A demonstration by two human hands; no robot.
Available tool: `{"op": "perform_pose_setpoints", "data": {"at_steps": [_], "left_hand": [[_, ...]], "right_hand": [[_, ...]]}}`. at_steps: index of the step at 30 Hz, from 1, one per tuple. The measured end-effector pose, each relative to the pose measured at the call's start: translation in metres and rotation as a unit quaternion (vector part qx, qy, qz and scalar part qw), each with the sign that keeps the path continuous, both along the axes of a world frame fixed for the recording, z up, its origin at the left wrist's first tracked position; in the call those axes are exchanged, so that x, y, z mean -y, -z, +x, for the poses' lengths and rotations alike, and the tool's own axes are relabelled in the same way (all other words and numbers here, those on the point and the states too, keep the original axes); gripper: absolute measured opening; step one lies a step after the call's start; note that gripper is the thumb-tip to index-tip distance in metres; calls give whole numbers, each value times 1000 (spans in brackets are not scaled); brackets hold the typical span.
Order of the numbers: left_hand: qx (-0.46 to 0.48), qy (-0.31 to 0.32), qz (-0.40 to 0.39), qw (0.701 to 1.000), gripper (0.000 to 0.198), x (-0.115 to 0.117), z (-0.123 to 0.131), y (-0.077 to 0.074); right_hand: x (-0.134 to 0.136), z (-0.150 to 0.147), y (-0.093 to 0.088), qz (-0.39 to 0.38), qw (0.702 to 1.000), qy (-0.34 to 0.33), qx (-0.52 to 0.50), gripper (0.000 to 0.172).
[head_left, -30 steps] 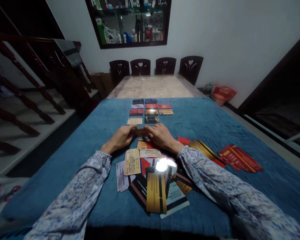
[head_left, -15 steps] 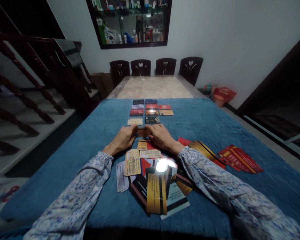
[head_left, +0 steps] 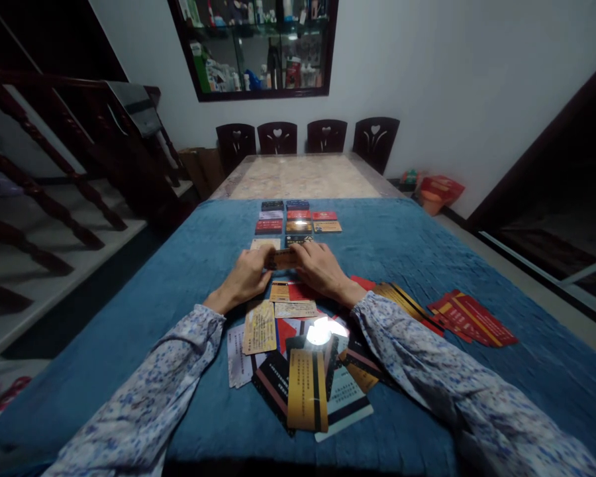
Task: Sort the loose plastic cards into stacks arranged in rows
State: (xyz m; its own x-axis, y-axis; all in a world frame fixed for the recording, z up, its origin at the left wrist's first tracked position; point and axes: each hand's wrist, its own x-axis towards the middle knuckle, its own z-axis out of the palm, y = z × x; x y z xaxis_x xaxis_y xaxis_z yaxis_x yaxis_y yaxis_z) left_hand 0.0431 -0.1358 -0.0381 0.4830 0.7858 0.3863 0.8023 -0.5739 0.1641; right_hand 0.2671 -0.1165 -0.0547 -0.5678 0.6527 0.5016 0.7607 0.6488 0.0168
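Between my two hands is a brownish-gold card, or a thin stack of such cards; I cannot tell which. My left hand grips its left end, and my right hand has closed on the right end. Just beyond the fingers lie a cream card and a black card, both partly covered by the hands. Nearer to me, below the hands, spreads a loose heap of cards with a gold card on top. A yellow printed card lies at the heap's left.
Farther off, cards lie in short rows, among them a dark red card and an orange card. Red cards fan out at the right, beside gold cards. A blue cloth covers the table's near part. Chairs stand behind.
Both hands still hold the brownish-gold card, now tipped more upright and raised slightly, covering more of the cream and black cards. The whole view has shifted a little.
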Motion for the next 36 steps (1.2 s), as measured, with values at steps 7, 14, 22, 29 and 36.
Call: {"op": "perform_pose_setpoints", "data": {"at_steps": [7, 14, 22, 29, 36], "left_hand": [[-23, -32, 45, 998, 47, -5, 13, -14], [-68, -15, 66, 995, 45, -20, 27, -43], [-125, 19, 68, 990, 46, -54, 57, -70], [-125, 42, 41, 990, 37, -96, 86, -65], [-140, 46, 11, 989, 28, -131, 110, -55]], "right_hand": [[-6, 14, -16, 19, 1000, -11, 5, 52], [-19, 37, -42, 46, 998, -44, 12, 45], [-48, 72, -64, 28, 997, -27, 68, 39], [-82, 102, -62, 1, 997, -17, 76, 26], [-117, 120, -56, -72, 995, -3, 62, 13]]}}
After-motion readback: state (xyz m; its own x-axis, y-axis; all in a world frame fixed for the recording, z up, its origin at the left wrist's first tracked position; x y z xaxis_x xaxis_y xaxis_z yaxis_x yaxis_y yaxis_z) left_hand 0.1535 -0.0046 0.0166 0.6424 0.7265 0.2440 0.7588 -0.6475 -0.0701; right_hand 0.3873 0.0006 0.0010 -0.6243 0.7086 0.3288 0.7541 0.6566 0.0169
